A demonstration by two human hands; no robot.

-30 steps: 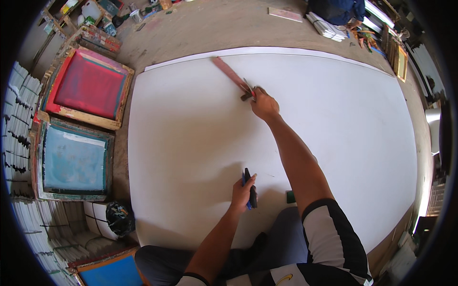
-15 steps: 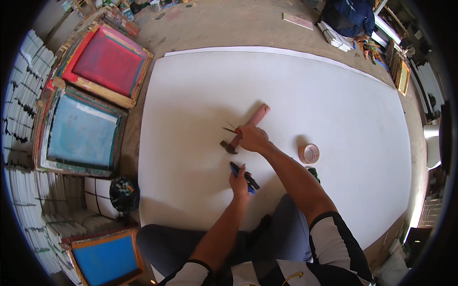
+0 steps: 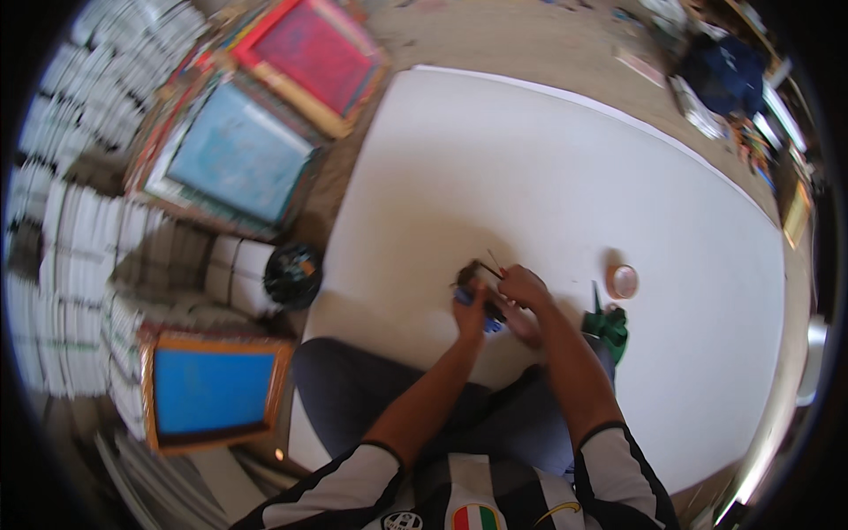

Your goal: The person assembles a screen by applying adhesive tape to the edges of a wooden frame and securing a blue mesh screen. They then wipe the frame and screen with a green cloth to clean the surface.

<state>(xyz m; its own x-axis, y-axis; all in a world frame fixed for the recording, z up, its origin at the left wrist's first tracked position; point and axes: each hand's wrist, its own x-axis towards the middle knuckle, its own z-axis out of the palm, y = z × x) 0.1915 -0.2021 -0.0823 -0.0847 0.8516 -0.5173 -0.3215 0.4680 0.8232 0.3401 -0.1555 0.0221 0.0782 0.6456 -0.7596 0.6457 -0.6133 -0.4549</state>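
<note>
Close together over the white sheet (image 3: 459,150), my two hands hold several tools. My left hand (image 3: 469,316) is closed round tools with blue and black handles and the hammer, near its dark head (image 3: 468,272). The hammer's pinkish handle (image 3: 525,329) slants down toward my lap, beneath my right hand. In my right hand (image 3: 523,288), closed, are screwdrivers (image 3: 491,268) with thin shafts pointing up and left; its fingers hide their handles. Blur keeps the exact kind of the blue-handled tools from showing.
A tape roll (image 3: 623,282) and a green object (image 3: 607,332) with a dark tip lie right of my hands. Framed screens, red (image 3: 314,53), light blue (image 3: 238,150) and blue (image 3: 215,390), stand left, beside a dark round container (image 3: 293,276) and white stacks (image 3: 88,238).
My left hand has come up to my right one and now grips the hammer near its head, along with the blue-handled tools. The hammer has swung round, handle toward me. The view has turned.
</note>
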